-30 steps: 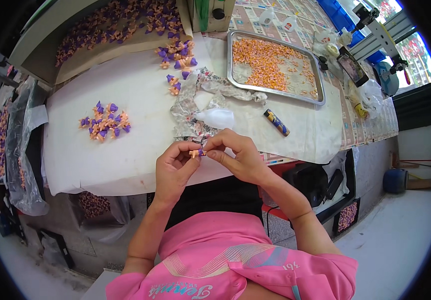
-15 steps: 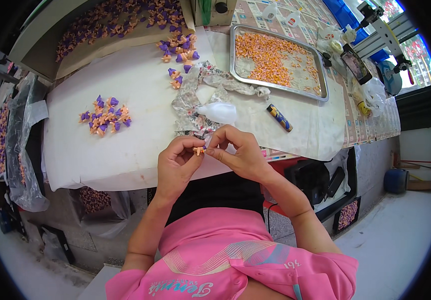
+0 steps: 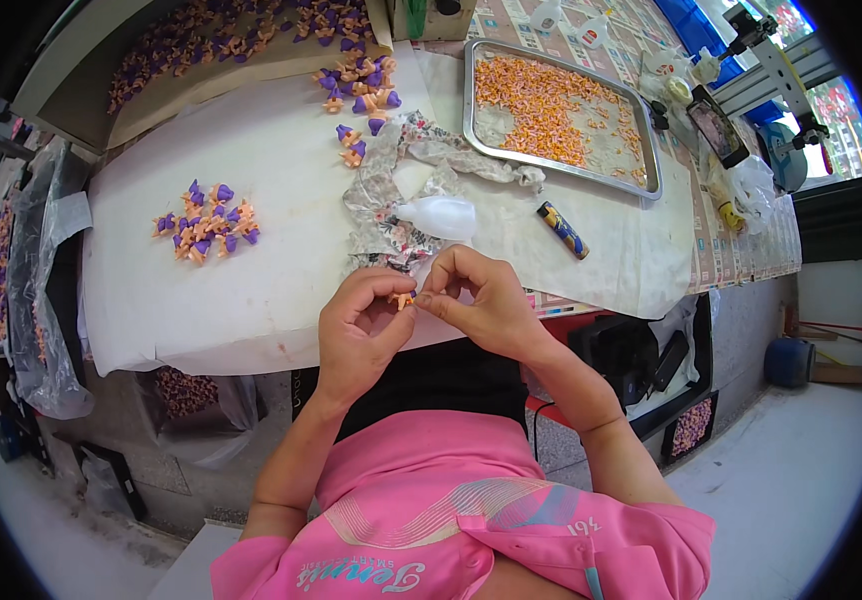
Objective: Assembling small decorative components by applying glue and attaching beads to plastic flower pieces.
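Near the front edge of the table, my left hand (image 3: 356, 335) pinches a small peach-and-purple figurine (image 3: 403, 299) between thumb and forefinger. My right hand (image 3: 489, 308) meets it from the other side, its thumb and forefinger pressed together against the figurine. Whatever those right fingertips hold is too small to make out. Just beyond both hands lie a translucent white squeeze bottle (image 3: 441, 217) and a crumpled floral cloth (image 3: 376, 195). A pile of similar figurines (image 3: 206, 225) rests to the left on white paper.
A metal tray (image 3: 551, 163) of tiny orange and pink pieces stands at the back right. Near it lies a dark blue-and-yellow tube (image 3: 562, 231). More figurines (image 3: 366, 80) spill from a large box (image 3: 61, 100) at the back left. A phone (image 3: 717, 127) hangs on a stand.
Both hands stay together at the figurine, with only slight finger movement. The whole view has shifted a little; nothing on the table has visibly been moved.
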Demonstrator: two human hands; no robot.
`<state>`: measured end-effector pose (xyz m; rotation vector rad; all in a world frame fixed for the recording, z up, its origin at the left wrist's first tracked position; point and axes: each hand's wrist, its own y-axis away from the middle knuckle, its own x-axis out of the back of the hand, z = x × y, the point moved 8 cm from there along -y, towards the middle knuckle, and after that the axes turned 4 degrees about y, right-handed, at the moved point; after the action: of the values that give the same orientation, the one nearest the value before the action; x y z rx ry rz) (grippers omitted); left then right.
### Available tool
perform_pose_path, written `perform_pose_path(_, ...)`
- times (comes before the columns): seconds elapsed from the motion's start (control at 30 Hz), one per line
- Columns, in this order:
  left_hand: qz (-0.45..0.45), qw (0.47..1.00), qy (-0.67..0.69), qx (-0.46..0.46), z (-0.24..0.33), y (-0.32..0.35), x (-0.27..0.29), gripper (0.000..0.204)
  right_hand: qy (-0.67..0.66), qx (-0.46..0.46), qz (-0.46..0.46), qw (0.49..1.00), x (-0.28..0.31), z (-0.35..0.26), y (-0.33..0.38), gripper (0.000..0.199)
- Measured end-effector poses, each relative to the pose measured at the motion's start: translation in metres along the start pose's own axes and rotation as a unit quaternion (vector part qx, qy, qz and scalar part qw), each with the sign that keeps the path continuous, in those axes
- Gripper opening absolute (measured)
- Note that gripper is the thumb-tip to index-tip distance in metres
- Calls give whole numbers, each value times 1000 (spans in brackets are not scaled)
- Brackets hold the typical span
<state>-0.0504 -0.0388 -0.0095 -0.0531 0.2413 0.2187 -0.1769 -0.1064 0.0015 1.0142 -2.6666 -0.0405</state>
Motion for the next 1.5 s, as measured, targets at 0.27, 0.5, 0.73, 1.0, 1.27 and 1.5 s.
perform_pose_path(0.27, 4, 1000, -16, -13, -4, 3, 1, 23, 28, 17, 29, 999, -2, -2, 5, 18)
perform_pose_path(0.5, 4, 1000, 0, -9, -8, 4, 3, 23, 34, 15, 55, 998, -5, 2, 10, 18)
perform_pose_path(0.73, 11, 1000, 20, -14, -9, 4, 7, 25, 61, 30, 74, 995, -6, 2, 8, 21)
perform_pose_path(1.0, -6, 994, 105, 24, -7, 7, 4, 23, -86, -19, -7, 996, -8, 14, 4, 25)
perform_pose_path(1.27, -28, 995, 95, 17, 15, -2, 1, 22, -196, -20, -39, 980, -11, 6, 3, 27)
perform_pose_path(1.5, 68, 970, -204, -112, 43, -21, 45, 21, 0, 51, 37, 998, 15, -16, 7, 15)
